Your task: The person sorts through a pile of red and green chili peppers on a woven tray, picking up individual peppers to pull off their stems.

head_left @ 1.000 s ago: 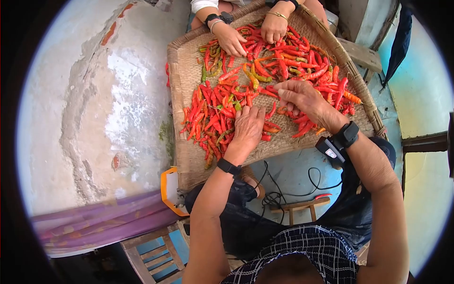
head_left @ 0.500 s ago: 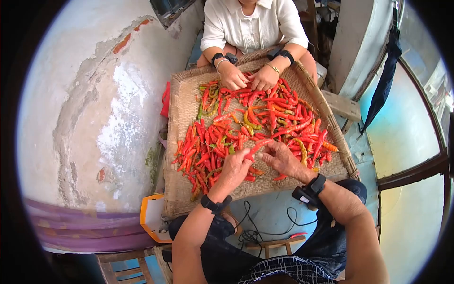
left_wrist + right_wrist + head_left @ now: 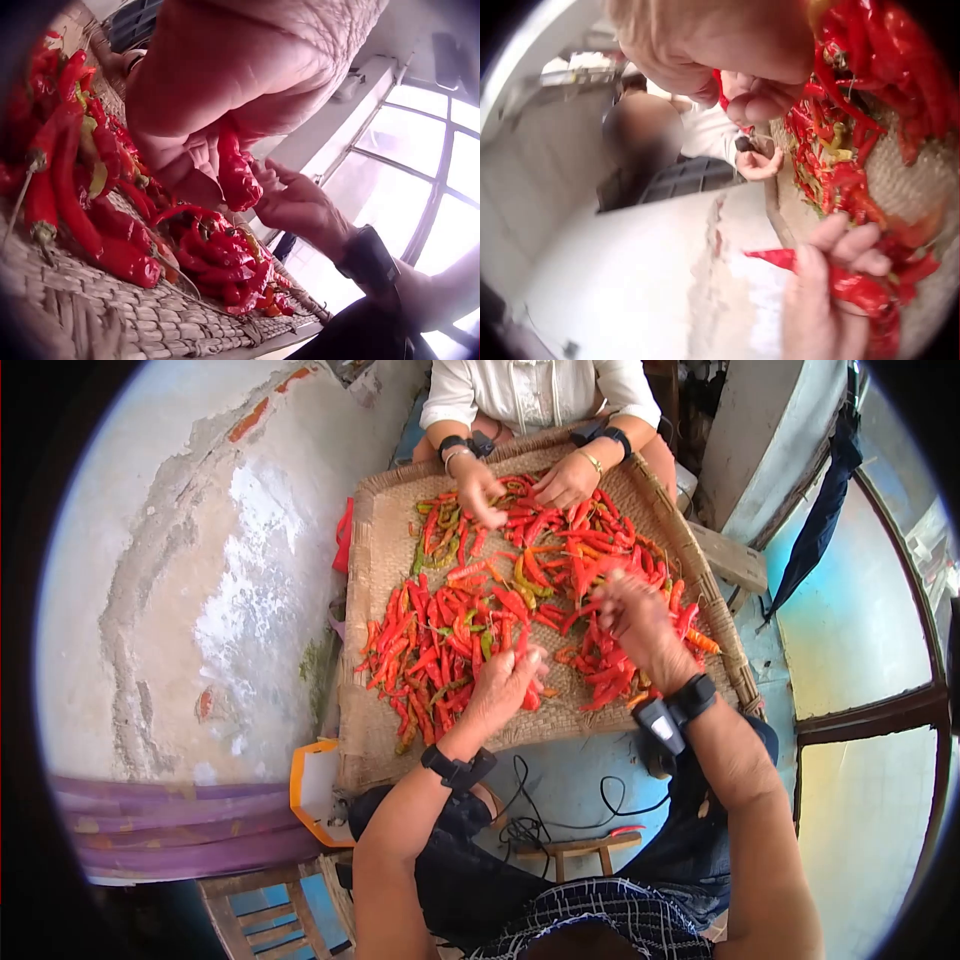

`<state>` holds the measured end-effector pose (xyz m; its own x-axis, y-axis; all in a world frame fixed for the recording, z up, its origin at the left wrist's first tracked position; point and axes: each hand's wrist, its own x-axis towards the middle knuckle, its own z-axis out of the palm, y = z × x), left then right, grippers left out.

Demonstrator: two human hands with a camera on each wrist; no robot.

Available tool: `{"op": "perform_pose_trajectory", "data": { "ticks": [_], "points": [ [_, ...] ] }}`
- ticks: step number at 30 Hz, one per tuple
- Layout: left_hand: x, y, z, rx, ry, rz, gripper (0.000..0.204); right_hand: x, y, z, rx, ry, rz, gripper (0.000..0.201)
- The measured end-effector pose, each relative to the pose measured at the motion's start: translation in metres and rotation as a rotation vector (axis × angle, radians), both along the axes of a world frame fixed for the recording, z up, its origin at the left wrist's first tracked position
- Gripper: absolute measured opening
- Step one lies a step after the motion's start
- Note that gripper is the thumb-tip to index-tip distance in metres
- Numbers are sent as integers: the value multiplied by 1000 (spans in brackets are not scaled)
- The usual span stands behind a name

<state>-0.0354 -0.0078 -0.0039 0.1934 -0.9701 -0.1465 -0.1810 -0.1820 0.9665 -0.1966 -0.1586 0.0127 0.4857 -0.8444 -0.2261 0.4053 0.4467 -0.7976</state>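
My left hand is raised over the near part of a woven tray, its fingers curled round a red chili pepper. The wrinkled pepper also shows below the palm in the left wrist view. Farther right, my right hand is blurred above the pile of red chili peppers. In the right wrist view its thumb and fingers are bent together, with a thin red chili pepper showing between them. Red, orange and greenish peppers lie spread over the tray.
Across the tray sits another person in a white shirt, hands over the far peppers. A cracked wall stands left. A wooden bench and dark umbrella are at right. Black cables lie below the tray.
My hands met over a red pepper half a second ago. Since then, the right has moved away right and farther over the pile, while the left keeps a pepper. The other person's hands have parted.
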Motion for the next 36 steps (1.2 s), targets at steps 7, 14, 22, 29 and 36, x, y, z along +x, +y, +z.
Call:
{"op": "perform_pose_trajectory", "data": {
  "ticks": [7, 14, 22, 29, 36],
  "points": [
    [2, -1, 1, -169, -137, 41, 60, 9, 50, 0, -433, 382, 615, 47],
    [-1, 1, 7, -128, 29, 88, 62, 15, 54, -4, -465, 309, 622, 54],
    [9, -1, 23, -37, 66, 59, 64, 10, 52, -1, -489, 400, 794, 24],
    [48, -1, 11, -156, -537, 14, 32, 2, 6, 8, 108, 2, -21, 26],
    [17, 5, -16, -185, -1287, -387, 40, 12, 38, -9, -241, 371, 444, 25]
  ]
}}
